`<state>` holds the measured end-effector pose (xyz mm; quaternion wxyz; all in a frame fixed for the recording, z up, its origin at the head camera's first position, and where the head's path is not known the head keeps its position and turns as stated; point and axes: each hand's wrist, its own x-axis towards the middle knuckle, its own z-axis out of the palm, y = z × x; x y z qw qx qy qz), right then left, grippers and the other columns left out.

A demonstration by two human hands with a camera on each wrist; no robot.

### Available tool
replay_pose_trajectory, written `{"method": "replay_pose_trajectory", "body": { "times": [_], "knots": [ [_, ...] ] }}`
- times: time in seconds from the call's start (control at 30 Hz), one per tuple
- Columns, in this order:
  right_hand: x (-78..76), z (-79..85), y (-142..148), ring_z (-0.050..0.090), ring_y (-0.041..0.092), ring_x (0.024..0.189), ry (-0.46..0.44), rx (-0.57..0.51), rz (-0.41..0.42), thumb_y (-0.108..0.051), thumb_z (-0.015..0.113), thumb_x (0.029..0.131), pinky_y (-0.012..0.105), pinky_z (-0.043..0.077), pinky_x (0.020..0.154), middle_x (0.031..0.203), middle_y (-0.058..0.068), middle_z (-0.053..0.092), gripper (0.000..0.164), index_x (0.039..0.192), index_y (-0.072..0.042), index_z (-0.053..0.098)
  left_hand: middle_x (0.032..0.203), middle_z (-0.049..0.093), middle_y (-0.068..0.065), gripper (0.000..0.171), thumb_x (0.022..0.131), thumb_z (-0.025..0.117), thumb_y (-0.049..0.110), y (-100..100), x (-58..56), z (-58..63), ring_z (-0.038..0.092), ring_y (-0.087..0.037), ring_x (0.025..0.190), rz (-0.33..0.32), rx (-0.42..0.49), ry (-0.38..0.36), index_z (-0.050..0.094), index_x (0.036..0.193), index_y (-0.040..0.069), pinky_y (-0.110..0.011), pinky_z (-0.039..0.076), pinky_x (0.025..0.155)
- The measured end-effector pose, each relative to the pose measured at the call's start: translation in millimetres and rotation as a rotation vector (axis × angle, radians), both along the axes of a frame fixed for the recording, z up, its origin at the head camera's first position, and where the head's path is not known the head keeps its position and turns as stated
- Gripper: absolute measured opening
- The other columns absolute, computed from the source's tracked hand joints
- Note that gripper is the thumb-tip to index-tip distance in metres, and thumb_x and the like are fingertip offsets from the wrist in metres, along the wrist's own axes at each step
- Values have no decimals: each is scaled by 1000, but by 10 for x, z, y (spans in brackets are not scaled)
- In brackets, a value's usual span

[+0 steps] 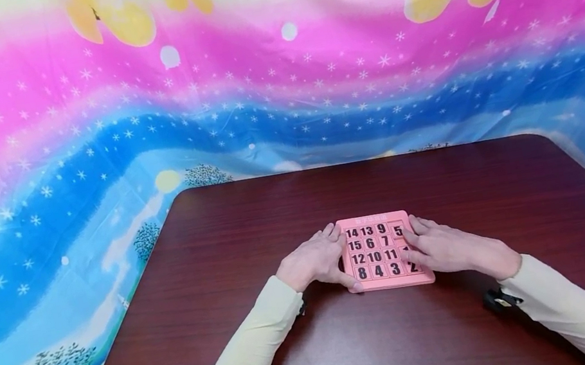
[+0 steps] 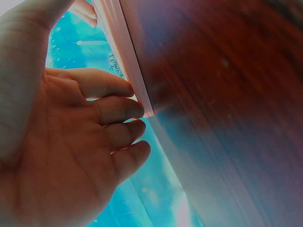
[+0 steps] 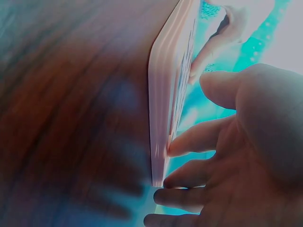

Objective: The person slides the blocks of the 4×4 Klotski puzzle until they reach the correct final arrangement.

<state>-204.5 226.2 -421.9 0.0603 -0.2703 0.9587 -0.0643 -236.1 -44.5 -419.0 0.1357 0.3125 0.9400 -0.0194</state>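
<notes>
A pink number sliding puzzle (image 1: 377,249) lies flat on the table, its black-numbered tiles facing up. My left hand (image 1: 315,261) holds its left side, the thumb on the near left corner and the fingers along the edge. In the left wrist view, fingertips of the left hand (image 2: 80,127) touch the puzzle's side wall (image 2: 135,71). Over the right column lies my right hand (image 1: 453,247), with a fingertip at the 5 tile (image 1: 398,231) and the thumb over a tile lower down. The 5 tile sits slightly lower than the 9 beside it. Fingers partly hide the right column.
The dark brown wooden table (image 1: 251,216) extends around the puzzle on all sides. Behind it hangs a colourful printed cloth (image 1: 277,94) in pink and blue. A black wrist device (image 1: 502,300) sits at the right cuff.
</notes>
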Motion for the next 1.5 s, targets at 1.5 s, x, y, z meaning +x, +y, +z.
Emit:
{"method": "replay_pose_trajectory", "body": {
  "times": [1.5],
  "knots": [
    [327,132,56,40,51,136,-32,61,11,-47,55,96,61,41,108,148,34,39,67,143,1,48,163,22,-13,120,66,69,79,8,-6,-8,16,-27,153,-23,-13,35,31,153,6,-36,20,126]
  ]
}}
